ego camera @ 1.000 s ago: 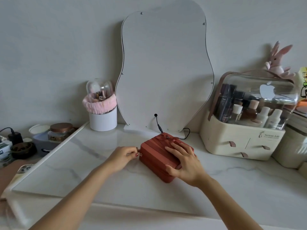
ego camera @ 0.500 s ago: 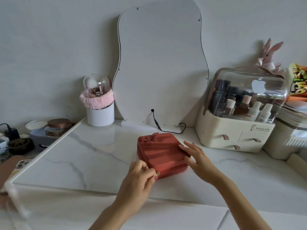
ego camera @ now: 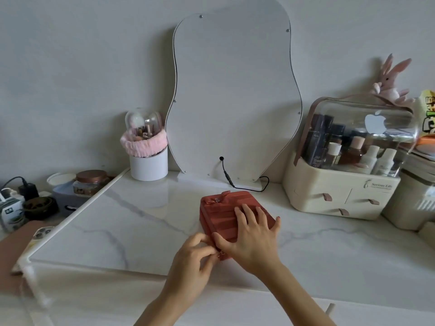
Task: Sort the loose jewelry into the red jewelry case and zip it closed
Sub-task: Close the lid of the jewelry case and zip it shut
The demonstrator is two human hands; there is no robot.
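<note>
The red jewelry case (ego camera: 222, 211) lies closed on the white marble tabletop (ego camera: 146, 222), ribbed lid up, in the middle of the head view. My right hand (ego camera: 253, 234) lies flat on the lid with fingers spread, thumb along the near edge. My left hand (ego camera: 196, 256) pinches the small metal zipper pull (ego camera: 220, 254) at the case's near corner. A second zipper pull (ego camera: 213, 201) shows at the far left corner. No loose jewelry is in sight.
A wavy white mirror back (ego camera: 233, 95) with a black cable (ego camera: 247, 184) stands behind the case. A cream cosmetics organizer (ego camera: 341, 191) is at right, a white brush cup (ego camera: 148, 165) at back left. Jars, a charger and a phone (ego camera: 43, 232) sit off the left edge.
My right hand moved from the case's right side onto its lid. My left hand kept the zipper pull and drew it along the case's near left side to the near corner.
</note>
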